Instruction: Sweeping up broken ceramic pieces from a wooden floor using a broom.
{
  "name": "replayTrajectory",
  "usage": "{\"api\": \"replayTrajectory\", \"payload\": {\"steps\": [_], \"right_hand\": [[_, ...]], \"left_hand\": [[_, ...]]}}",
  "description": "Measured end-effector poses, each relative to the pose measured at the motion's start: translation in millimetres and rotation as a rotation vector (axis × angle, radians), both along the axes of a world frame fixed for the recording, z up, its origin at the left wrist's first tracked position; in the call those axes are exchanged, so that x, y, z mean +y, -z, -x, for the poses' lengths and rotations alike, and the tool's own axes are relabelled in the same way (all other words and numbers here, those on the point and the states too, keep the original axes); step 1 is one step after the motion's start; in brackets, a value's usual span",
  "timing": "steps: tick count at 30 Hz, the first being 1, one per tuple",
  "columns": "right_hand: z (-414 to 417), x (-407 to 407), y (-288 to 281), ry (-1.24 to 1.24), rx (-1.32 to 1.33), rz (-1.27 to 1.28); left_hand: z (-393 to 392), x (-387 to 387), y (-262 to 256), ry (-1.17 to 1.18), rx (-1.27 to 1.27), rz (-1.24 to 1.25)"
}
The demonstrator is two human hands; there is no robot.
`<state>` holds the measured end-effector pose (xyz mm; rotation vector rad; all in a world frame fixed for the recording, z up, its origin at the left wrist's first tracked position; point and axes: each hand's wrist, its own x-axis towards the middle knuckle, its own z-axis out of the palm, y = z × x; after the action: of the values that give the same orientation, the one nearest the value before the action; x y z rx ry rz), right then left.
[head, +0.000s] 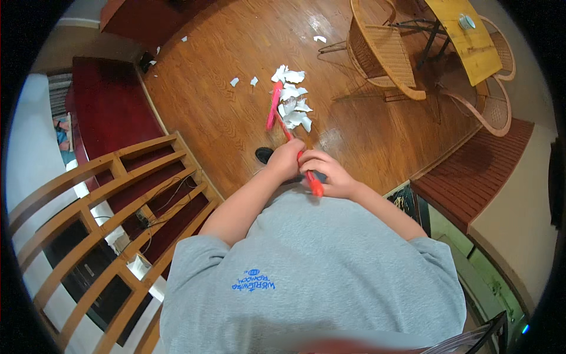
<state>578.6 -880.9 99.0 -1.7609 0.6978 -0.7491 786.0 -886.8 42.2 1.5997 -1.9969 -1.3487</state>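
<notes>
Both hands are on the red handle (285, 128) of a pink-headed broom. My left hand (287, 158) grips the shaft lower down, nearer the floor. Around its upper part, close to the red end, curl the fingers of my right hand (331, 173). The pink broom head (274, 106) rests on the wooden floor, turned lengthwise away from me. Crumpled and torn white paper pieces (294, 93) lie in a heap just right of the head. Smaller paper scraps (234, 82) are scattered to the left of it.
A wicker chair (389, 48) and a yellow wooden table (473, 48) holding a cup (466, 21) stand at upper right. On the left runs a slatted wooden rail (97, 190). Another scrap (319, 39) lies near the chair. Reddish ribbed boards (482, 172) are at right.
</notes>
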Motion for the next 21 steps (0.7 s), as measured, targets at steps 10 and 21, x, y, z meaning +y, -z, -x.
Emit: {"api": "replayTrajectory", "payload": {"steps": [10,21], "right_hand": [[12.7,-2.4,83.6,-0.192,0.392,-0.252],[-6.7,0.0,120.3,-0.096,0.546,-0.520]], "left_hand": [[34.7,3.8,-138.7,0.321,-0.001,-0.103],[-0.2,-20.1,-147.1,0.335,0.212,-0.160]]}}
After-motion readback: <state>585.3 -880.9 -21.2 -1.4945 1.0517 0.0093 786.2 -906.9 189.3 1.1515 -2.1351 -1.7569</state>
